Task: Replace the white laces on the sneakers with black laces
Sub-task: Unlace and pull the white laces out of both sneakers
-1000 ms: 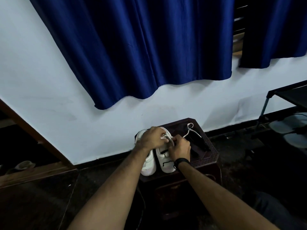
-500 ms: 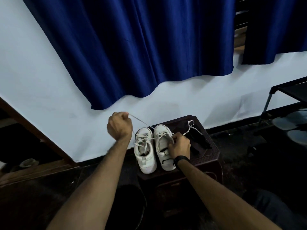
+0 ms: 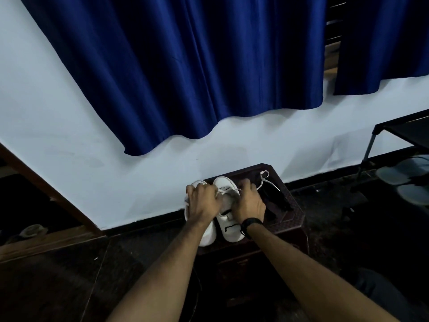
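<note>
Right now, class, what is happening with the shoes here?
A person is unlacing white sneakers that sit side by side on a dark wooden stool. Both hands work at the lace area of the right sneaker: left hand, right hand. A loose end of white lace trails over the stool beside dark items, possibly the black laces.

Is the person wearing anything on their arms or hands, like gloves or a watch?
No gloves. Both hands, the left hand and the right hand, are bare, and so are both forearms: no sleeves reach into view. The one thing worn is a black band round the right wrist, like a watch strap or bracelet; no watch face shows from here. No rings are visible.
</note>
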Motion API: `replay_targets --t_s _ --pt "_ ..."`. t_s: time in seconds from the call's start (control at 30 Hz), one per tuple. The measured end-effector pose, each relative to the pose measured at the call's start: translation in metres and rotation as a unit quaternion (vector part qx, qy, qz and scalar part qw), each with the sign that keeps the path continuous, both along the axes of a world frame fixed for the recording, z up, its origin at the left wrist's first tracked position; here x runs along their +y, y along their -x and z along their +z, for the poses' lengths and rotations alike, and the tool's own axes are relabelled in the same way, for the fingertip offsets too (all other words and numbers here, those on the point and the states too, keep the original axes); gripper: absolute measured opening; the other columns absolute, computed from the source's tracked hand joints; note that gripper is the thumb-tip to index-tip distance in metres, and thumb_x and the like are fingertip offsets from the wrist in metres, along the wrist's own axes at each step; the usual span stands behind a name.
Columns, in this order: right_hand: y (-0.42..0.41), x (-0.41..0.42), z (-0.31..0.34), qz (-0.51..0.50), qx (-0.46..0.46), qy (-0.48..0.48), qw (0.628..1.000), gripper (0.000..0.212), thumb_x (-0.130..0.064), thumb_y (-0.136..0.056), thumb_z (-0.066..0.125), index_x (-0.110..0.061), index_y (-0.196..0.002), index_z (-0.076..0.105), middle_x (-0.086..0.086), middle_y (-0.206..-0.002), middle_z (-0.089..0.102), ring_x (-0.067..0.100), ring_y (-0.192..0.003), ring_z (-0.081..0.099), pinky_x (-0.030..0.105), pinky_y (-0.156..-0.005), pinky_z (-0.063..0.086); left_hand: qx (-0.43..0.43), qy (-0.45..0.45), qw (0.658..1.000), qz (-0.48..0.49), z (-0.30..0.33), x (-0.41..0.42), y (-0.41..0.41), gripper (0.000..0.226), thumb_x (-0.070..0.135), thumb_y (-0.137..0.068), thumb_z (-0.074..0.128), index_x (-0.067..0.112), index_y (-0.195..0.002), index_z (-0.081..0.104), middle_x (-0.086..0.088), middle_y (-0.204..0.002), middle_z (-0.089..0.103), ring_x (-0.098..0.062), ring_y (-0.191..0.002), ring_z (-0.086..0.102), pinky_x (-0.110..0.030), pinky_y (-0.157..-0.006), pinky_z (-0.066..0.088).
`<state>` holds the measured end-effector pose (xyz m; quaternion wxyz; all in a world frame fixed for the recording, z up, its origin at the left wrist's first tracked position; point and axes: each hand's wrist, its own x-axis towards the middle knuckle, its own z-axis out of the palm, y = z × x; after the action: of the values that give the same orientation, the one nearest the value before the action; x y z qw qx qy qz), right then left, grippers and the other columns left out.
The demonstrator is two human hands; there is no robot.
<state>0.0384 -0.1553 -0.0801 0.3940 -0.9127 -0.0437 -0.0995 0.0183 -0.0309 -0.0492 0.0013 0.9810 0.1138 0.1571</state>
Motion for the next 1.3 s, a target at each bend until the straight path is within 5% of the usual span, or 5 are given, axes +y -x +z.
replay_targets --t_s 0.23,0.67,0.9,1.2,1.3 --pt "-0.041 0.004 0.027 0.261 -0.156 0.341 0.889 0.029 -0.027 -0.088 0.053 -0.022 -0.113 0.067 0.004 -0.117 0.056 0.028 -0.117 0.042 0.039 -0.093 0.032 -0.150 0.015 0.987 0.057 -0.032 0.001 0.013 0.015 0.032 -0.081 0.065 0.021 -0.072 0.067 0.002 -0.090 0.062 -0.022 -0.097 0.053 -0.043 -0.081 0.027" --pt "-0.057 0.006 0.018 0.287 -0.403 0.304 0.814 0.013 -0.025 -0.072 0.065 -0.019 -0.061 0.062 -0.003 -0.058 0.057 0.025 -0.071 0.052 0.038 -0.070 0.037 -0.189 0.034 0.979 0.072 -0.037 0.001 0.014 0.022 0.036 -0.084 0.054 0.020 -0.073 0.066 0.003 -0.090 0.061 -0.023 -0.098 0.054 -0.043 -0.081 0.030" --pt "-0.058 -0.003 0.013 0.122 -0.103 0.059 0.985 0.017 -0.028 -0.073 0.059 -0.022 -0.089 0.058 -0.001 -0.083 0.066 0.025 -0.092 0.053 0.039 -0.078 0.039 -0.195 0.024 0.977 0.082 -0.038 0.000 0.015 0.026 0.040 -0.087 0.056 0.021 -0.072 0.066 0.001 -0.088 0.060 -0.025 -0.095 0.055 -0.043 -0.081 0.031" --pt "-0.061 0.012 0.060 0.321 -0.108 0.410 0.847 0.040 -0.052 -0.083 0.042 -0.023 -0.085 0.070 0.001 -0.089 0.069 0.019 -0.097 0.050 0.040 -0.092 0.029 -0.186 0.013 0.977 0.101 -0.042 0.001 0.015 0.023 0.035 -0.084 0.050 0.021 -0.083 0.068 0.001 -0.094 0.061 -0.024 -0.096 0.053 -0.042 -0.082 0.030" --pt "-0.073 -0.004 0.066 0.323 0.091 0.021 0.942 0.018 -0.036 -0.084 0.057 -0.024 -0.079 0.071 -0.007 -0.083 0.071 0.013 -0.087 0.057 0.037 -0.091 0.042 -0.187 0.011 0.976 0.111 -0.039 0.000 0.018 0.023 0.037 -0.087 0.052 0.021 -0.083 0.068 0.001 -0.095 0.060 -0.024 -0.096 0.053 -0.043 -0.081 0.031"
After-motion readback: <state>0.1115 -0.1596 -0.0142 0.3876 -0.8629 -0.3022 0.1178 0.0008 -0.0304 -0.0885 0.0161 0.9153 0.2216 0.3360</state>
